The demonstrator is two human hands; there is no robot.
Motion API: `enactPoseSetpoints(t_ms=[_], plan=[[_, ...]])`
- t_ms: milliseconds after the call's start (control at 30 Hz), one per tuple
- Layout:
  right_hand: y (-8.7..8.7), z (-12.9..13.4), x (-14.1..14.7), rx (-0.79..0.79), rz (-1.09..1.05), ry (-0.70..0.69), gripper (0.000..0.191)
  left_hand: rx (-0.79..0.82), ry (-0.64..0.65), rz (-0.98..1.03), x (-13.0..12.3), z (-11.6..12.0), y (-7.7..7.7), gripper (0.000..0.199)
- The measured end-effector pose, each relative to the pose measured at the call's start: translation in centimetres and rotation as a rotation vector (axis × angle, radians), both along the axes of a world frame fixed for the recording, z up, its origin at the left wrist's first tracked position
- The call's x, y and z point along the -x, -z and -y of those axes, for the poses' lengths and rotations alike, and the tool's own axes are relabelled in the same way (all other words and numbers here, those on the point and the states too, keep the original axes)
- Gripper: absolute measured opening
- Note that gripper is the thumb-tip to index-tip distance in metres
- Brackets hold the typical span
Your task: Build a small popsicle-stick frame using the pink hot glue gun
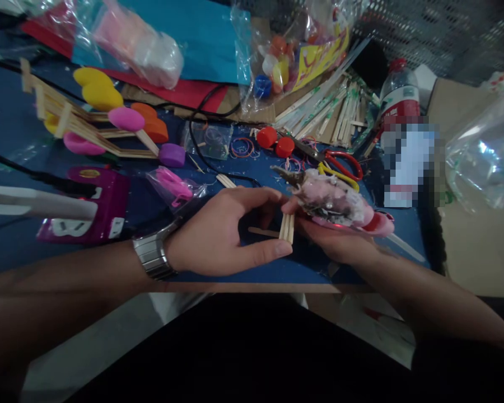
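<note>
Near the table's front edge, my left hand (231, 229) pinches a small bundle of wooden sticks (287, 228) between its thumb and fingers. Just to the right, my right hand (331, 238) is closed around a pink glue gun (340, 207), whose body is smeared with whitish and dark residue. The glue gun's dirty nozzle points left, above the sticks, and a glue stick comes out of its rear. Another flat wooden stick (262, 231) lies on the blue table behind my left thumb.
A stick frame (105, 137) with colored pieces stands at the left, behind a purple power strip (88, 207). Red-handled scissors (342, 162), red caps (273, 141), loose sticks (344, 109) and a bottle (401, 92) lie or stand farther back. Cardboard (479, 224) is at the right.
</note>
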State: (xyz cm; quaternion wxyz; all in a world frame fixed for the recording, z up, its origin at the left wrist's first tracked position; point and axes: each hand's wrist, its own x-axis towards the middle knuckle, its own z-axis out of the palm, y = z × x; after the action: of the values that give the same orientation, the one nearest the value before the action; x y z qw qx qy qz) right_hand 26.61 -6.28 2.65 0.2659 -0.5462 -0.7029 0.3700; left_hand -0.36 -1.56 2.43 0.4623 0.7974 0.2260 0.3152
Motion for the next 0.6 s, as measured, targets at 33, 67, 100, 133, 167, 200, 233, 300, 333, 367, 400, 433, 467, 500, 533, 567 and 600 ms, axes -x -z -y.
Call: enactPoseSetpoints(t_ms=[33, 67, 100, 133, 167, 200, 233, 300, 333, 367, 400, 433, 467, 500, 533, 567, 600], plan=[[-0.1, 0.1, 0.2, 0.008, 0.019, -0.011, 0.023, 0.006, 0.005, 0.01, -0.1, 0.1, 0.0, 0.03], [-0.1, 0.3, 0.4, -0.003, -0.007, 0.041, 0.025, 0.012, 0.009, 0.017, -0.1, 0.1, 0.1, 0.028], [-0.2, 0.6, 0.7, -0.014, -0.052, 0.101, 0.026, 0.015, 0.009, 0.019, -0.2, 0.1, 0.2, 0.027], [-0.3, 0.8, 1.1, -0.015, -0.089, 0.134, 0.024, 0.013, 0.006, 0.017, -0.2, 0.2, 0.2, 0.027], [-0.4, 1.0, 1.4, -0.012, -0.118, 0.155, 0.019, 0.01, 0.002, 0.009, -0.2, 0.1, 0.3, 0.028], [-0.4, 1.2, 1.6, -0.003, -0.141, 0.162, 0.014, 0.004, -0.003, 0.001, -0.2, 0.1, 0.3, 0.031], [-0.4, 1.3, 1.8, 0.007, -0.157, 0.166, 0.011, -0.002, -0.006, -0.002, -0.2, 0.1, 0.4, 0.034], [-0.5, 1.3, 1.8, 0.017, -0.169, 0.19, 0.01, -0.003, -0.002, 0.005, -0.1, -0.1, 0.4, 0.04], [-0.5, 1.3, 1.7, 0.018, -0.159, 0.198, 0.012, 0.003, 0.006, 0.012, 0.0, -0.1, 0.4, 0.042], [-0.5, 1.2, 1.5, 0.012, -0.138, 0.195, 0.014, 0.008, 0.015, 0.021, 0.0, -0.1, 0.4, 0.043], [-0.5, 1.0, 1.2, 0.008, -0.106, 0.178, 0.015, 0.012, 0.021, 0.029, 0.0, -0.1, 0.4, 0.043], [-0.4, 0.9, 0.9, -0.009, -0.07, 0.127, 0.017, 0.015, 0.022, 0.032, 0.0, -0.1, 0.4, 0.042], [-0.4, 0.8, 0.7, -0.03, -0.039, 0.073, 0.018, 0.016, 0.017, 0.032, 0.0, 0.0, 0.4, 0.041], [-0.4, 0.7, 0.5, -0.058, -0.043, 0.085, 0.018, 0.016, 0.011, 0.032, 0.0, 0.1, 0.5, 0.04], [-0.3, 0.7, 0.4, -0.081, -0.061, 0.089, 0.016, 0.016, 0.004, 0.034, 0.0, 0.2, 0.6, 0.04], [-0.2, 0.7, 0.3, -0.091, -0.069, 0.083, 0.015, 0.017, -0.003, 0.04, 0.0, 0.3, 0.8, 0.041], [-0.1, 0.7, 0.3, -0.106, -0.085, 0.084, 0.015, 0.015, -0.006, 0.049, -0.1, 0.3, 0.9, 0.042]])
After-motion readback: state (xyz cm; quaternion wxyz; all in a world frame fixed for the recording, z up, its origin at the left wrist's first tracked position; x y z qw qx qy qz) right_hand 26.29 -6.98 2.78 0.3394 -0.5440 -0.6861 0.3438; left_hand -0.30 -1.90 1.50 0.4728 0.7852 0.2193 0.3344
